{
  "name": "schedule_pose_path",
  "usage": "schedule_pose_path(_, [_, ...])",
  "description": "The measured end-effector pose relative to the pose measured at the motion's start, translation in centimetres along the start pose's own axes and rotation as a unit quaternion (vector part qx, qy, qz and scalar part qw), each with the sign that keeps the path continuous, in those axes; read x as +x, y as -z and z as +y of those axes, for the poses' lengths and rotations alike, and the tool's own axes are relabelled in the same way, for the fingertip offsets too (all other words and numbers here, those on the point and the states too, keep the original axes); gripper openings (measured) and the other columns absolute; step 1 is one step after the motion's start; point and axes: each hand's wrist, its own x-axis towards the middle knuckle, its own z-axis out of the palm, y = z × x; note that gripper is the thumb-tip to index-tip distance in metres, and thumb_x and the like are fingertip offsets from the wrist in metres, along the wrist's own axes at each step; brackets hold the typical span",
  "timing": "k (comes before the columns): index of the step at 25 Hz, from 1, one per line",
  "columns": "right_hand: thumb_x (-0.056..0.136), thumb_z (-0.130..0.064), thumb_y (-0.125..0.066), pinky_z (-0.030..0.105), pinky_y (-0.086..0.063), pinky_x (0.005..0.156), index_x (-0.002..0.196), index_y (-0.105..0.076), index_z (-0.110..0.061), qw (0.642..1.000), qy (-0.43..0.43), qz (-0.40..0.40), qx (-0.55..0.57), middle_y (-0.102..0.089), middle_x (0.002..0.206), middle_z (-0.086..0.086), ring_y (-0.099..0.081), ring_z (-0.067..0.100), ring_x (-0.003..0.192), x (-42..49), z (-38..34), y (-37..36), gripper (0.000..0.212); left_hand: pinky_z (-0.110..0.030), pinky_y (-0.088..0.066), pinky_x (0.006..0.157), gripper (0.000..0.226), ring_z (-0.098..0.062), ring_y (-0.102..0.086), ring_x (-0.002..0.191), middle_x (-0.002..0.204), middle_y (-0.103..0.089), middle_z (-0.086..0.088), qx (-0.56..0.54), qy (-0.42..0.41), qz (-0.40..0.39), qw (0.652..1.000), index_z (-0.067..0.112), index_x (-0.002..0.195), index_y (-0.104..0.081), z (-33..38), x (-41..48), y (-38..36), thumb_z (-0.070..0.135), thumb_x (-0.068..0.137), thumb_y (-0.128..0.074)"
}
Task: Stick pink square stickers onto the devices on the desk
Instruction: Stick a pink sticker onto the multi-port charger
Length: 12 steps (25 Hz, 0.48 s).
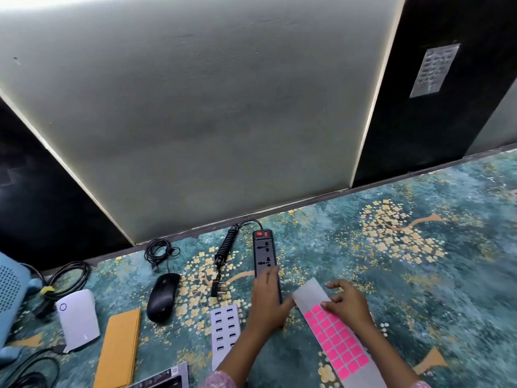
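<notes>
Sticker sheet: we see the pink square stickers (pixel 334 338) in a grid on a long grey backing strip (pixel 310 292). It lies slanted on the desk at lower right, and its far end is bare.
Right hand: our right hand (pixel 348 303) rests on the sheet at the top of the pink grid, fingers bent and tips touching the strip. We cannot tell whether they pinch a sticker.
Left hand: our left hand (pixel 268 299) lies flat on the near part of the power strip, fingers straight along it.
Power strip: the black power strip (pixel 264 250) lies just left of the sheet's bare end. Its red switch is at the far end, and its coiled cord (pixel 228 245) and plug (pixel 218 287) lie beside it.
Nearby devices: a white multi-port USB hub (pixel 225 329) sits just left of our left wrist, and a black mouse (pixel 162 296) lies further left.
Further left: an orange flat case (pixel 119 348) and a white rounded device (pixel 78 317) lie side by side.
Desk: the surface (pixel 419 275) is teal, patterned with yellow blossoms.
</notes>
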Motion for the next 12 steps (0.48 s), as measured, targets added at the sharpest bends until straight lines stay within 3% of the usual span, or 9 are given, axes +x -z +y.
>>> schedule_pose_path(2, [0.069,0.001,-0.074,0.018,-0.044,0.045,0.09,-0.055,-0.01,0.991,0.014,-0.074,0.11,-0.052,0.049,-0.001,-0.053,0.008,0.043,-0.9,-1.3,0.5,0.031,-0.022,-0.044,0.085,0.061,-0.019,-0.05,0.109,0.123,-0.048,-0.006,-0.209,0.057,-0.047,0.975,0.013,0.133,-0.04,1.1,-0.9,-0.1,0.031,0.081,-0.065])
schedule_pose_path(4, [0.066,0.002,-0.076,0.024,-0.049,0.054,0.082,-0.056,-0.013,0.984,0.051,-0.097,0.143,-0.058,0.051,-0.003,-0.057,0.002,0.044,-1.7,-2.2,0.6,0.03,-0.02,-0.05,0.062,0.033,-0.018,-0.062,0.081,0.1,-0.06,-0.009,-0.404,0.133,-0.074,0.902,0.012,0.108,-0.055,1.9,-1.5,-0.1,0.026,0.081,-0.067])
schedule_pose_path(5, [0.065,0.001,-0.077,0.023,-0.05,0.06,0.078,-0.058,-0.016,0.986,0.087,-0.07,0.125,-0.062,0.061,-0.003,-0.058,-0.001,0.05,-2.0,-2.5,0.6,0.029,-0.02,-0.05,0.053,0.019,-0.017,-0.063,0.068,0.09,-0.063,-0.011,-0.454,0.165,-0.067,0.873,0.011,0.098,-0.058,2.1,-1.8,0.0,0.021,0.084,-0.065])
schedule_pose_path(8, [0.064,-0.01,-0.079,0.01,-0.04,0.071,0.079,-0.071,-0.024,0.973,0.23,0.016,0.013,-0.057,0.085,-0.01,-0.055,0.0,0.082,-2.9,-2.8,0.4,0.022,-0.017,-0.043,0.039,0.005,-0.012,-0.058,0.045,0.064,-0.063,-0.007,-0.506,0.226,-0.04,0.831,0.01,0.082,-0.06,2.4,-2.4,0.9,0.012,0.087,-0.06])
schedule_pose_path(10, [0.064,-0.021,-0.079,0.016,-0.04,0.075,0.086,-0.074,-0.025,0.956,0.291,0.015,-0.02,-0.054,0.087,-0.015,-0.052,0.005,0.089,-3.2,-2.3,-0.3,0.023,-0.015,-0.041,0.036,0.013,-0.012,-0.056,0.038,0.05,-0.061,-0.002,-0.524,0.247,-0.049,0.813,0.01,0.074,-0.059,2.5,-2.6,1.3,0.013,0.087,-0.06])
schedule_pose_path(12, [0.067,-0.034,-0.075,0.02,-0.041,0.073,0.09,-0.073,-0.029,0.943,0.332,0.012,-0.024,-0.053,0.089,-0.017,-0.049,0.003,0.088,-3.7,-1.9,-1.0,0.023,-0.016,-0.044,0.04,0.015,-0.015,-0.056,0.041,0.051,-0.061,-0.004,-0.535,0.28,-0.065,0.795,0.008,0.073,-0.06,2.6,-2.8,1.9,0.015,0.086,-0.061])
